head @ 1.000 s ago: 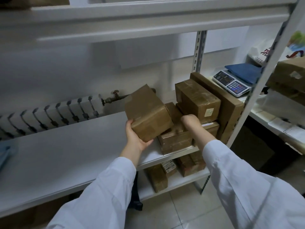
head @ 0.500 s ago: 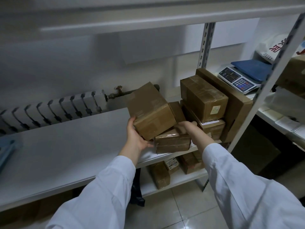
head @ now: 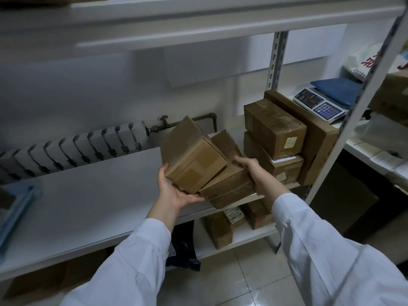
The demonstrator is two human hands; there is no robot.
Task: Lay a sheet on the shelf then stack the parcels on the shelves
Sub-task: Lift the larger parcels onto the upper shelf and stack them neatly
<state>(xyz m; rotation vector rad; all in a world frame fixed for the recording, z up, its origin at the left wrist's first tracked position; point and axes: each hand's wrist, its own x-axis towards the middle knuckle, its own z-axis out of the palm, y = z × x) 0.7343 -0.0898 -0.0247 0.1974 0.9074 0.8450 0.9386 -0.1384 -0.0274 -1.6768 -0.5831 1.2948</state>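
My left hand (head: pixel 174 191) cups a tilted brown cardboard parcel (head: pixel 189 153) from below, above the front edge of the white middle shelf (head: pixel 88 199). My right hand (head: pixel 256 173) grips a second, taped parcel (head: pixel 229 184) that overhangs the shelf edge and leans against the first. To the right, two taped parcels are stacked, the upper parcel (head: pixel 276 127) on the lower parcel (head: pixel 284 166). A flat brown box (head: pixel 318 138) stands upright behind them against the shelf post.
A radiator (head: pixel 72 146) with a pipe and valve runs behind the shelf. More parcels (head: pixel 220 228) sit on the lower shelf. A blue-topped weighing scale (head: pixel 326 100) rests on the table at right. A blue tray edge (head: pixel 15 213) shows at far left.
My right hand pulled the lower taped parcel out from the stack toward the shelf's front edge and leftward. The left-hand parcel stayed raised and tilted.
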